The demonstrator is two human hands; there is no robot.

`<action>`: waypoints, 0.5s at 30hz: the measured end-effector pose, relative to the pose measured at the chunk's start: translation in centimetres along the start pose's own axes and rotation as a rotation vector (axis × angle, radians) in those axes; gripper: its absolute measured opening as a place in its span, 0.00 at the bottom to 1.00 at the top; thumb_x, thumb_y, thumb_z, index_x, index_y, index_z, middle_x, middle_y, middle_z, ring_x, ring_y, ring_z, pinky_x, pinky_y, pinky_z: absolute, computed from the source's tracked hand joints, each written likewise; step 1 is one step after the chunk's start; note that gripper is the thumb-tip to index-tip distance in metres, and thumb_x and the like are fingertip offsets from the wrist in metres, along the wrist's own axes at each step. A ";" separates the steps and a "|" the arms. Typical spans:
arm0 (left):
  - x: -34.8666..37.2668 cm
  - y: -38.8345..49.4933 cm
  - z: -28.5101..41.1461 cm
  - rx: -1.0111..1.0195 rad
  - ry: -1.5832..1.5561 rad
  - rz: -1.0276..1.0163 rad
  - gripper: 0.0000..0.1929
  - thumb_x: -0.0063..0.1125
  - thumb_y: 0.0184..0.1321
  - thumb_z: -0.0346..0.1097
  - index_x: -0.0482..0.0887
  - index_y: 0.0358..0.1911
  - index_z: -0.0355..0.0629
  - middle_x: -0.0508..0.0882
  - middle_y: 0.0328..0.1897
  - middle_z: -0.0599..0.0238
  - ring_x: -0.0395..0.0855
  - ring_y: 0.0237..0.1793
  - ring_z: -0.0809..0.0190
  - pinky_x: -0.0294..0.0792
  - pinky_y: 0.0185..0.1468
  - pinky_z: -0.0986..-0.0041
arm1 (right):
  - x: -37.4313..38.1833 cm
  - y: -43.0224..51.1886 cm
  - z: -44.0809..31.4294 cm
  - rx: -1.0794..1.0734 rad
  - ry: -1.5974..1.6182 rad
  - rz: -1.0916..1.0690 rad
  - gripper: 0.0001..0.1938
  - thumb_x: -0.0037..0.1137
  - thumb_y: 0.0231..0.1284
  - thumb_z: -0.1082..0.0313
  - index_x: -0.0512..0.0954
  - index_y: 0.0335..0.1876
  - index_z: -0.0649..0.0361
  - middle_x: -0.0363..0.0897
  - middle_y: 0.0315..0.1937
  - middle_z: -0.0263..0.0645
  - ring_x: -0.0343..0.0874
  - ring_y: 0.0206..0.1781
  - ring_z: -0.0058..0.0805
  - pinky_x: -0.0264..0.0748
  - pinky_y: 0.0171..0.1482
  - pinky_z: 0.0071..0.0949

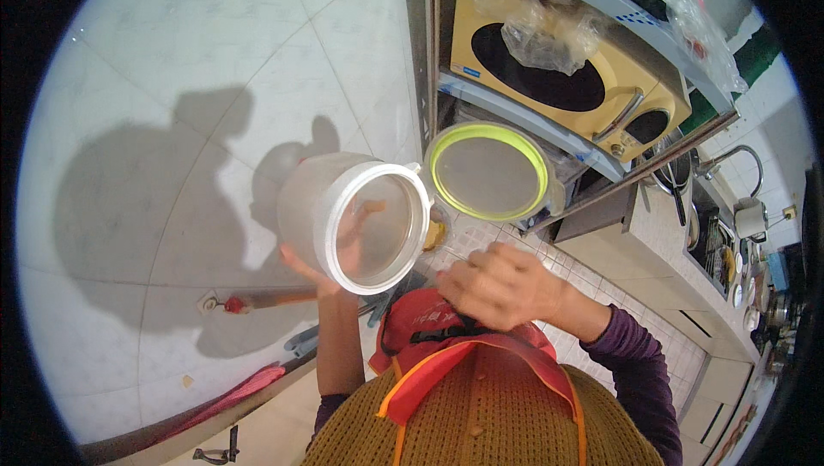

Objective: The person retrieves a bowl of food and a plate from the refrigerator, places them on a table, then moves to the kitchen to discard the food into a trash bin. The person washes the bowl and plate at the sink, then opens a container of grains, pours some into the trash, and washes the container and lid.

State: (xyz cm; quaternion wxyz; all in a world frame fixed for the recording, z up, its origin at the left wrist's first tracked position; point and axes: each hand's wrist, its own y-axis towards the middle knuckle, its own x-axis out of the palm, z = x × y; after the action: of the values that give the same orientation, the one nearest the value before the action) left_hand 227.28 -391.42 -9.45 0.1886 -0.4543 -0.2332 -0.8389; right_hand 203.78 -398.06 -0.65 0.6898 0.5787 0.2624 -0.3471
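Observation:
My left hand (320,278) supports a clear, slightly cloudy jar (302,208) from below and behind. Part of the hand shows through its wall. The jar is tilted, and its white rim (335,253) and round mouth face me; nothing is visible inside. Right beside the rim is the raised clear lid (489,176) with a lime-green sealing ring, apparently joined at a small hinge. Below the lid, my right hand (496,286) is in front of a red apron (425,311) with a black buckle. Its fingers are curled and blurred, so whether they grip anything is hidden.
A yellow microwave (534,60) draped with plastic bags stands on a shelf at upper right. Low beyond the jar is a container with yellow contents (435,235). A kitchen counter (656,208) with a sink tap (759,163) runs along the right; a tiled wall (212,28) is at left.

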 end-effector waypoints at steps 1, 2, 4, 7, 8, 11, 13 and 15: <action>0.3 0.1 0.0 -0.003 0.050 -0.058 0.51 0.56 0.45 0.72 0.56 0.69 0.48 0.63 0.68 0.54 0.57 0.70 0.45 0.65 0.59 0.44 | -0.2 0.7 -0.2 -0.037 -0.028 0.023 0.13 0.51 0.54 0.63 0.78 0.42 0.58 0.76 0.43 0.37 0.75 0.48 0.31 0.70 0.52 0.30; 0.8 0.3 -0.1 -0.008 0.100 -0.117 0.52 0.55 0.45 0.73 0.56 0.69 0.48 0.64 0.68 0.53 0.59 0.69 0.46 0.65 0.61 0.46 | -0.4 1.5 -0.3 -0.108 -0.082 0.091 0.16 0.48 0.55 0.63 0.79 0.46 0.59 0.77 0.46 0.39 0.75 0.52 0.33 0.69 0.59 0.33; 1.8 0.4 -0.2 -0.040 0.057 -0.125 0.53 0.58 0.42 0.72 0.54 0.70 0.49 0.62 0.69 0.52 0.60 0.69 0.47 0.63 0.64 0.48 | -0.7 3.0 -0.3 -0.102 -0.287 -0.191 0.19 0.46 0.56 0.62 0.78 0.51 0.60 0.76 0.52 0.42 0.71 0.59 0.38 0.55 0.69 0.39; 3.4 0.5 -0.4 -0.067 -0.026 -0.041 0.55 0.60 0.40 0.73 0.53 0.70 0.50 0.60 0.70 0.49 0.60 0.69 0.47 0.60 0.66 0.50 | -1.1 5.0 -0.3 -0.104 -0.531 -0.511 0.20 0.46 0.53 0.64 0.79 0.49 0.67 0.76 0.54 0.46 0.69 0.62 0.41 0.47 0.74 0.43; 3.7 0.9 -0.6 -0.042 0.071 -0.065 0.56 0.54 0.40 0.77 0.53 0.70 0.48 0.61 0.70 0.47 0.61 0.68 0.46 0.62 0.66 0.53 | -1.3 5.5 -0.4 -0.056 -0.636 -0.548 0.20 0.47 0.51 0.65 0.79 0.46 0.70 0.76 0.53 0.47 0.69 0.62 0.42 0.46 0.74 0.43; 3.6 0.8 -0.9 -0.060 0.011 -0.159 0.55 0.59 0.40 0.74 0.55 0.69 0.49 0.60 0.70 0.49 0.60 0.69 0.46 0.58 0.69 0.53 | -1.5 6.4 -1.0 -0.130 -0.622 -0.690 0.19 0.46 0.52 0.66 0.80 0.45 0.72 0.75 0.54 0.50 0.68 0.63 0.42 0.43 0.74 0.44; 2.9 0.7 -1.0 -0.092 -0.024 -0.185 0.54 0.62 0.40 0.71 0.55 0.69 0.49 0.60 0.71 0.51 0.58 0.69 0.47 0.56 0.70 0.53 | -1.3 6.7 -1.0 -0.094 -0.583 -0.632 0.18 0.46 0.51 0.67 0.80 0.43 0.71 0.77 0.50 0.50 0.70 0.61 0.42 0.48 0.72 0.42; 2.0 0.6 -1.0 -0.095 0.056 -0.129 0.53 0.57 0.42 0.72 0.56 0.69 0.47 0.61 0.70 0.52 0.59 0.69 0.48 0.57 0.70 0.55 | -0.6 6.9 -0.7 -0.083 -0.472 -0.497 0.17 0.49 0.50 0.66 0.81 0.42 0.69 0.79 0.46 0.49 0.72 0.58 0.40 0.53 0.69 0.40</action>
State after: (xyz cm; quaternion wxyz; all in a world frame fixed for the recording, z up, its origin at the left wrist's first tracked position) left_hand 225.87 -392.71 -8.08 0.1188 -0.4231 -0.2168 -0.8717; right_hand 208.85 -396.68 3.91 0.6488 0.3725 0.2424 -0.6177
